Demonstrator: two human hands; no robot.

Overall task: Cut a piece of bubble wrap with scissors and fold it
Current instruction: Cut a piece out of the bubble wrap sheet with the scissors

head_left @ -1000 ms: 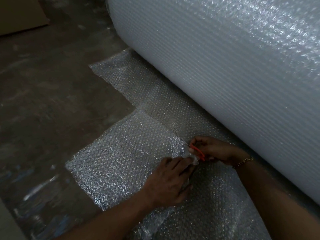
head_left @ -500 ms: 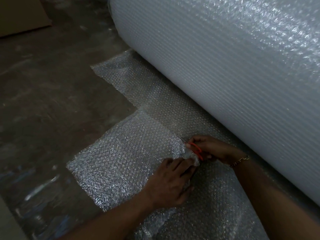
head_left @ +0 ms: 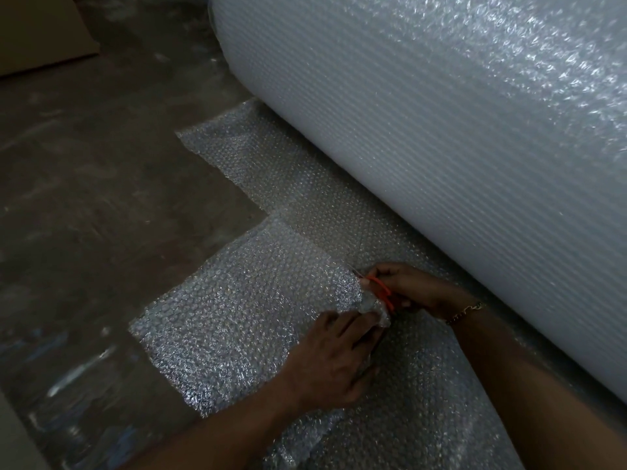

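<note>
A sheet of bubble wrap (head_left: pixel 237 310) lies flat on the floor, running out from under a huge roll of bubble wrap (head_left: pixel 441 137). My right hand (head_left: pixel 414 286) grips small scissors with orange handles (head_left: pixel 381 290), their blades at a cut line in the sheet. My left hand (head_left: pixel 332 361) pinches the bunched cut edge of the sheet just below the scissors and presses the wrap down. The blades are mostly hidden by fingers and plastic.
Bare dark concrete floor (head_left: pixel 95 205) spreads to the left. A brown cardboard piece (head_left: pixel 40 32) lies at the top left corner. The roll fills the whole right side. A bracelet (head_left: pixel 463 312) sits on my right wrist.
My right hand with the scissors has crept a little further up along the cut line. My left hand stays pinching the edge; the view shifted slightly.
</note>
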